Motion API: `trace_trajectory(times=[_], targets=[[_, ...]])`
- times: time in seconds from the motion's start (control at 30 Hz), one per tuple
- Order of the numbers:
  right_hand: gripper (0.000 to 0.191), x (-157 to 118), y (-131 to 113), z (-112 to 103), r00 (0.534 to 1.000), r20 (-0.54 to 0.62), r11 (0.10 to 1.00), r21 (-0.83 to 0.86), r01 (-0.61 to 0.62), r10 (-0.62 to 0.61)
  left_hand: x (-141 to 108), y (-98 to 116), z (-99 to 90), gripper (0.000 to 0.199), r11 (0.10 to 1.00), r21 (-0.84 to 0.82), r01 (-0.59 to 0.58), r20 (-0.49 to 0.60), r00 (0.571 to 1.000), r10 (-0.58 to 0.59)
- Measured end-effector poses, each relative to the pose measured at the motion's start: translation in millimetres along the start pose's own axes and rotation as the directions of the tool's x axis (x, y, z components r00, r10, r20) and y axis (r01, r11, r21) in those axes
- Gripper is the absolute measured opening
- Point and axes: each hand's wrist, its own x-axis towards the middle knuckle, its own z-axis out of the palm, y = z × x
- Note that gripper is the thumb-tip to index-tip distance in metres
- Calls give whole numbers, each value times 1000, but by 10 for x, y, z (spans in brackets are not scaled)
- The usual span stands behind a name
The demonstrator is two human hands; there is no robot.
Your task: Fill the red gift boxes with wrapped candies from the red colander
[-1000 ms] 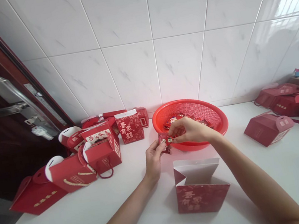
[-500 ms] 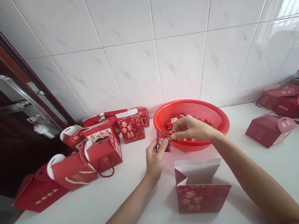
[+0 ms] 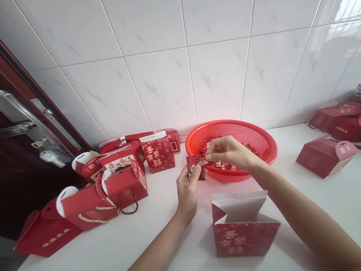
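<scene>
My left hand (image 3: 187,188) is closed around some red-wrapped candies (image 3: 192,162), pinched under the thumb at the left rim of a red plastic basket (image 3: 262,134). My right hand (image 3: 229,153) pinches a small wrapped candy (image 3: 205,161) by its end, right beside the left thumb. More wrapped candies (image 3: 224,165) lie in the basket, partly covered by the right hand. In front of the basket, between my forearms, an open red paper gift box (image 3: 246,239) stands upright with its white-lined flaps apart; its bottom inside is hidden.
Several red gift boxes (image 3: 125,186) crowd the left side near a dark door (image 3: 10,179) with a metal handle. A printed red box (image 3: 158,153) stands left of the basket. More red boxes (image 3: 326,156) lie at right. White tiles rise behind.
Both hands stay close together at the basket's rim. The right hand has shifted slightly, and the candies in the left hand have turned a little. The boxes have not moved.
</scene>
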Motion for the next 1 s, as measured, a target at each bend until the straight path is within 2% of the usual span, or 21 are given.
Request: trace_trajectory(times=[0.13,0.23,0.33,0.47,0.67,0.8,1.0], targets=[[30,-11,-19,8,1000,-15,999,-34,2,-3,1,11,11,29,1000,5,-26,-19,999,27],[31,-17,-23,-8,991,114,994,-97,-55,66,-7,28,20,30,999,19,-31,-29,999,31],[35,-15,-18,-4,980,198,993,-121,-7,31,-9,22,20,30,1000,18,-18,-27,999,19],[39,-6,-22,-6,975,223,989,-136,51,-20,-7,-13,7,29,1000,-8,6,-6,1000,-6],[36,-9,-13,-69,963,268,985,-163,53,-7,-23,0,13,26,1000,28,11,23,1000,-11],[32,-14,2,-75,971,238,984,-170,50,-8,-42,13,26,26,996,89,-11,44,999,7],[32,1,4,-65,968,247,985,-147,87,-49,-36,4,23,30,995,96,-23,49,999,19]])
